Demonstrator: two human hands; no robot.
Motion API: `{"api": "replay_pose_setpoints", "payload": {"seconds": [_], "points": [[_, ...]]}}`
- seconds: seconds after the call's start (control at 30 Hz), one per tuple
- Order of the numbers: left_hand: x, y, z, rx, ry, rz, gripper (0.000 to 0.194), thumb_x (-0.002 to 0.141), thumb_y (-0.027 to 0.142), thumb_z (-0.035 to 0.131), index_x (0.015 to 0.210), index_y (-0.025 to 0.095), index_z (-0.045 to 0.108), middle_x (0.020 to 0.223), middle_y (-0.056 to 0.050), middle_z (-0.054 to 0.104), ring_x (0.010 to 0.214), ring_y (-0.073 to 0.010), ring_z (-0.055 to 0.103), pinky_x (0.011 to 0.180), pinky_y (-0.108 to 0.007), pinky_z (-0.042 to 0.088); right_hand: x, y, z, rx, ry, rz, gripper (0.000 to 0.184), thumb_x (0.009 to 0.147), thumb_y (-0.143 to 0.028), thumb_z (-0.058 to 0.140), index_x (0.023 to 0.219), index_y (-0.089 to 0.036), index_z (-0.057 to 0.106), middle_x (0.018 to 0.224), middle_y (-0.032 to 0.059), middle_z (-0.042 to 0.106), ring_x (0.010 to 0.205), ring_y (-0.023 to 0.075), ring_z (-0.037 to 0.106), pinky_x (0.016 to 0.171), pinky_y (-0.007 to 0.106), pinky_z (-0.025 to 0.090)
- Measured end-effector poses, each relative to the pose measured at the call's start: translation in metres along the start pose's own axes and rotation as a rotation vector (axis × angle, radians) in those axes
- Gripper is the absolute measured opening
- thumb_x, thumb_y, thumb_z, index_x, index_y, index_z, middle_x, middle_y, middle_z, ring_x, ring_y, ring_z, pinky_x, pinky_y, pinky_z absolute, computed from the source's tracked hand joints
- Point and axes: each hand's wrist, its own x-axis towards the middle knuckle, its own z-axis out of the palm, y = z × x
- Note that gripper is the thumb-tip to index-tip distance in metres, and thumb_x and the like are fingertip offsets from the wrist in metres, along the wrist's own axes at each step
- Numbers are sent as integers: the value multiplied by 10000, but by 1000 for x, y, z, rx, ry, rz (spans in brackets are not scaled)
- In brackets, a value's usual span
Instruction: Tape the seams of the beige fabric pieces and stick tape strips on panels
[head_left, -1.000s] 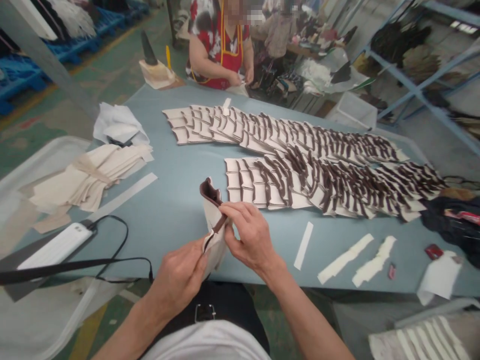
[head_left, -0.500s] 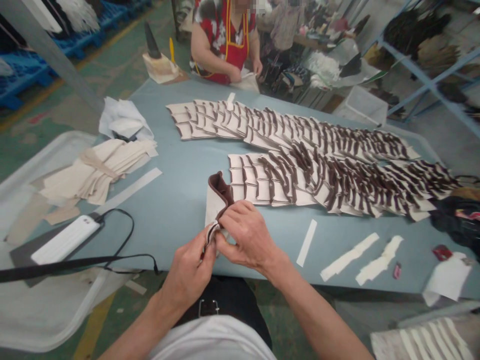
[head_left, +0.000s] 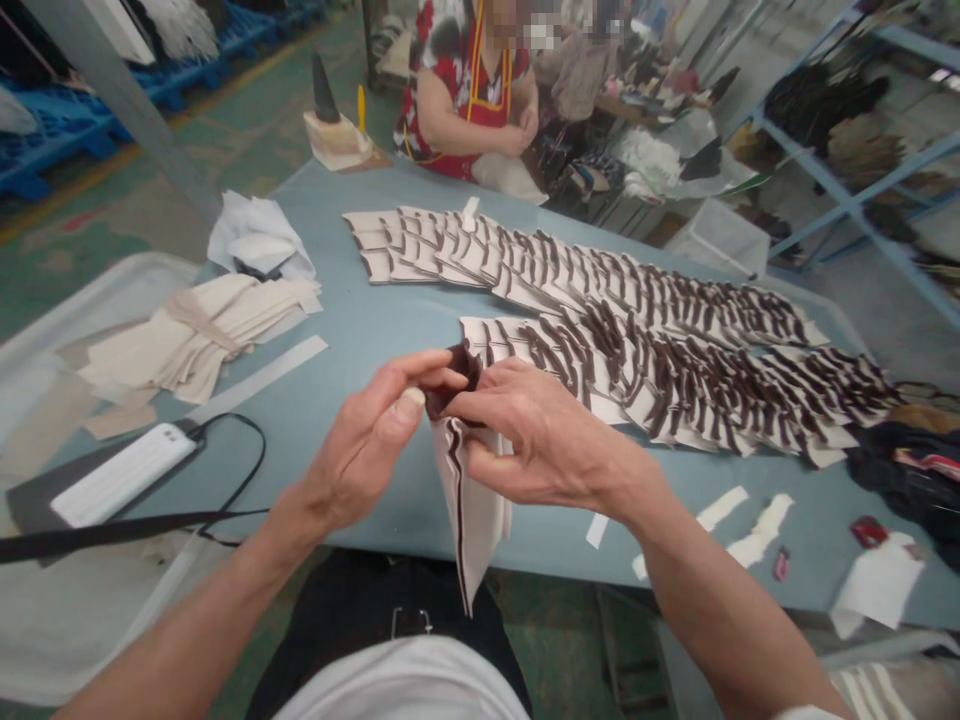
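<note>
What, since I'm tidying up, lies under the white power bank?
A dark flat sheet sticks out from under the white power bank. Anything else directly beneath is covered and can't be seen.

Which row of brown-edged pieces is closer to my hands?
The front row, just beyond your right hand; the back row lies farther off, toward the person opposite.

No legible text, labels, brands, numbers or signs anywhere.
</note>
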Motion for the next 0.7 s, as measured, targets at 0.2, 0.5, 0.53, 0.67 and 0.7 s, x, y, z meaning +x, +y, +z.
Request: {"api": "replay_pose_setpoints", "payload": {"seconds": [0.2, 0.5, 0.53, 0.67, 0.7], "points": [[12, 1, -5, 5, -333, -94, 431, 1032, 395, 414, 1021, 156, 771, 898, -28, 768, 805, -199, 683, 770, -282, 526, -9, -2, 1, 31, 8, 44, 160, 822, -111, 541, 736, -245, 565, 692, 4, 604, 722, 198, 567, 736, 343, 432], [13, 15, -5, 127, -394, -159, 153, 784, 312, 566, 708, 207, 646, 674, 34, 635, 638, -145, 557, 635, -231, 439, -22, 6, 21, 225, 3, 167, 89, 812, -153, 566, 804, -230, 612, 741, -16, 663, 714, 170, 575, 662, 293, 394], [13, 16, -5, 115, -408, -179, 163, 797, 317, 572, 730, 204, 669, 683, 31, 655, 634, -143, 569, 631, -225, 448, -22, 5, 23, 288, -9, 178, 82, 805, -156, 566, 797, -225, 608, 717, -30, 641, 664, 148, 543, 644, 282, 380], [11, 17, -13, 117, -468, -252, 221, 833, 377, 614, 728, 201, 696, 653, 24, 661, 594, -137, 551, 603, -213, 464, -22, 4, 31, 534, -45, 202, 73, 765, -154, 549, 761, -219, 580, 653, -69, 543, 561, 99, 408, 586, 246, 334], [10, 17, -15, 128, -478, -261, 241, 840, 396, 622, 724, 201, 703, 643, 23, 656, 586, -136, 540, 598, -212, 463, -22, 3, 33, 577, -43, 205, 73, 759, -153, 544, 759, -218, 576, 654, -70, 534, 563, 98, 402, 584, 243, 335]]}}
